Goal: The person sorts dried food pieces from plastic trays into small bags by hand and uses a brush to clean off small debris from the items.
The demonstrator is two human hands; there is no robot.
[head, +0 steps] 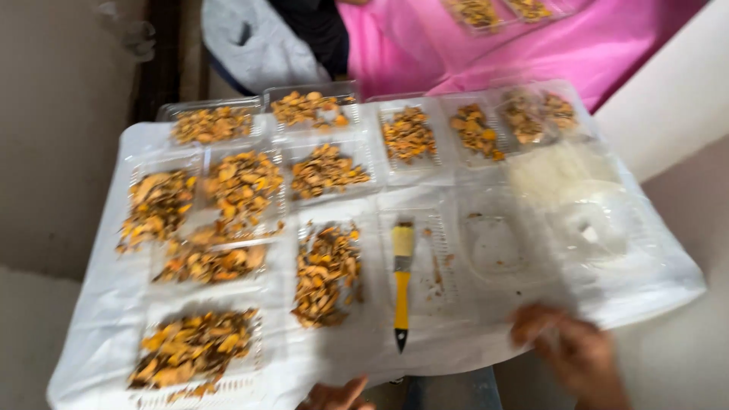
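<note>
Nearest the camera, two bare hands meet the front edge of a white plastic-covered board [106,319] that carries rows of clear shallow plastic trays. Low at the bottom edge of the view, the left hand [334,396] shows only its fingertips, curled up against the underside of the board's near rim; whether they clamp it or merely touch it cannot be told. Blurred, the right hand [571,351] sits at the front right rim with its fingers bent over the white sheet, apparently gripping that edge.

Just above and between the hands lies a yellow-handled paintbrush with pale bristles [402,281], its dark tip pointing toward the near edge, well clear of both sets of fingers. It rests on an almost empty clear tray [437,258] with a few crumbs.

Heaps of orange-brown dried pieces [326,273] fill the trays across the left and back of the board; the right front trays [592,228] stand empty. Grey floor shows on both sides of the board, and pink cloth [577,45] lies beyond its far edge.
</note>
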